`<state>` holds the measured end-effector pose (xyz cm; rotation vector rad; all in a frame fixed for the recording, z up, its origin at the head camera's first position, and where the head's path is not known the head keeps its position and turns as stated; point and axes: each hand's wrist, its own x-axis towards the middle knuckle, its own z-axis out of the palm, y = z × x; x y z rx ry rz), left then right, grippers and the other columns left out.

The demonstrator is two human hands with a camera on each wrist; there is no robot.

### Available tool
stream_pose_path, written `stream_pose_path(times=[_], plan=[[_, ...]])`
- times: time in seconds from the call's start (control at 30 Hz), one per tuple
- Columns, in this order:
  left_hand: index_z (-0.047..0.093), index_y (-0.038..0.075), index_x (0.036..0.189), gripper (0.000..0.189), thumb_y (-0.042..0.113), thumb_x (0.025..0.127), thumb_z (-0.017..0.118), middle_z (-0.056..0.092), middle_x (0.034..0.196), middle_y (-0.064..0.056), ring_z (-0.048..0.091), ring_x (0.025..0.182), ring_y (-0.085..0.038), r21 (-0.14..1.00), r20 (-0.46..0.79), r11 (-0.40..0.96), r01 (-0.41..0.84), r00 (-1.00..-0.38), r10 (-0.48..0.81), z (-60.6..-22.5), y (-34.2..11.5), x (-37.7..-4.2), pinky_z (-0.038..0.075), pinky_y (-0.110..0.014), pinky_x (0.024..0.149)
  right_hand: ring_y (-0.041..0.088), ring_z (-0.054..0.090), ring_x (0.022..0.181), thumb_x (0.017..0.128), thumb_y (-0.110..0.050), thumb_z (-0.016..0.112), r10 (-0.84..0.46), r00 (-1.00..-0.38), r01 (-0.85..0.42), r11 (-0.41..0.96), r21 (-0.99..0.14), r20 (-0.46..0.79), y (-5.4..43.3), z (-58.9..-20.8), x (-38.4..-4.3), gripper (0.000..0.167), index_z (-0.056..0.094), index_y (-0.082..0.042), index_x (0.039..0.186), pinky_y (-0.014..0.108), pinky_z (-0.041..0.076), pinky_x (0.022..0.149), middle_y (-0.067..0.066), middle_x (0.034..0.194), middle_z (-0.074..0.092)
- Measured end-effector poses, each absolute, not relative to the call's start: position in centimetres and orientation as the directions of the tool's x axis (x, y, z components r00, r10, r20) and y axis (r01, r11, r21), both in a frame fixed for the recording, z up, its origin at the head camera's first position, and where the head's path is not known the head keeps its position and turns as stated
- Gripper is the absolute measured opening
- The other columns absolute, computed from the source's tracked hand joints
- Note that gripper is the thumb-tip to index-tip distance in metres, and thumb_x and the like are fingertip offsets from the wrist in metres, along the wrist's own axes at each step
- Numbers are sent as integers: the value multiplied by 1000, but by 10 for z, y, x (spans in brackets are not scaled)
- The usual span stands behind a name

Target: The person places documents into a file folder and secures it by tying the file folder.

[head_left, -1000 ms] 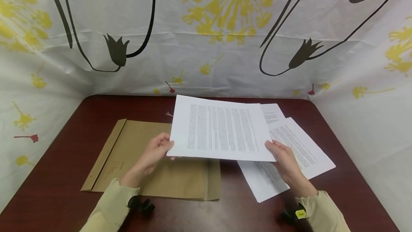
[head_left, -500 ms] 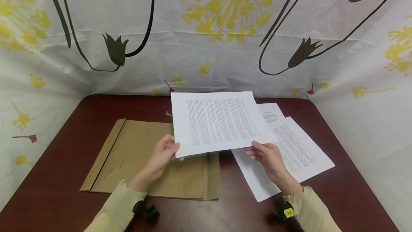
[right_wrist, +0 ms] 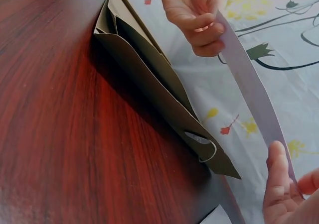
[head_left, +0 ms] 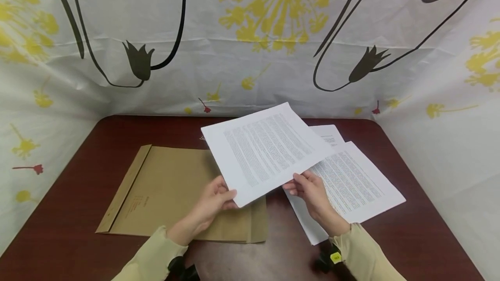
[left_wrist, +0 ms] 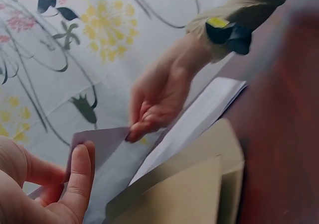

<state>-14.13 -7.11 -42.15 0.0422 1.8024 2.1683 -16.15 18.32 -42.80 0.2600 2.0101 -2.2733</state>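
Note:
Printed paper (head_left: 265, 146) is held up above the table, tilted, its near left corner lowest. My left hand (head_left: 212, 205) pinches that corner, thumb on top. Along the near edge, my right hand (head_left: 314, 194) pinches the paper between thumb and fingers. Seen from the right wrist, the paper is a thin strip stretched between my left hand (right_wrist: 197, 20) and my right hand (right_wrist: 289, 194). A brown paper envelope (head_left: 172, 185) lies under the left hand. More printed sheets (head_left: 351, 181) lie on the table beneath and beyond the right hand, partly covered by the held paper.
The dark red wooden table (head_left: 58, 211) has a patterned white cloth (head_left: 250, 42) hanging behind and beside it. The envelope's mouth (right_wrist: 149, 79) gapes a little in the right wrist view, with a string fastener (right_wrist: 209, 152) near one end.
The paper has turned counterclockwise, its near left corner coming closer and its far right corner rising. My right hand has shifted left along the near edge; my left hand has moved right and down.

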Motion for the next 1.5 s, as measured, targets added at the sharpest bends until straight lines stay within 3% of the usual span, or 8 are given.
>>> stream_pose_path(times=[0.17,0.57,0.73,0.93,1.27,1.5], plan=[[42,-14,119,34,-8,88,52,63,101,-20,64,81,-20,953,-191,-162,-258,-921,341,-426,-62,-133,54,-28,71,8,62,61,95,-2,39,94,-978,171,-128,-977,-184,183,-429,-164,28,45,13,118,19,48,57,-2,68,63],[48,-13,119,36,-3,86,59,67,92,-18,67,72,-16,919,-211,-182,-349,-828,520,-431,-54,-121,54,-24,68,8,53,62,97,-4,40,152,-970,179,-72,-981,-188,188,-428,-166,28,47,12,118,19,46,56,0,70,57],[49,-10,110,31,0,84,62,67,81,-8,66,70,-14,925,-208,-182,-333,-847,488,-432,-66,-128,53,-24,67,8,52,61,97,-4,39,160,-971,177,-5,-984,-176,197,-427,-165,25,48,13,112,18,46,56,0,70,56],[44,-7,111,31,5,86,59,65,80,-4,64,74,-13,952,-200,-140,-273,-898,392,-423,-93,-142,53,-27,72,8,52,62,99,-8,38,165,-970,193,94,-977,-176,212,-426,-164,23,49,10,109,19,45,56,-1,71,54],[49,-15,120,39,14,94,52,63,97,-5,60,83,-10,976,-207,6,-218,-915,348,-419,-117,-169,49,-25,73,9,52,64,100,-12,35,100,-978,203,238,-950,-184,230,-424,-161,33,47,8,125,22,44,57,2,82,58],[50,-16,120,38,11,93,53,65,89,-3,60,76,-9,972,-208,-26,-235,-903,377,-428,-110,-179,50,-24,68,12,55,66,100,-11,36,36,-985,174,277,-945,-171,232,-423,-158,36,46,9,127,24,41,53,10,92,63]])
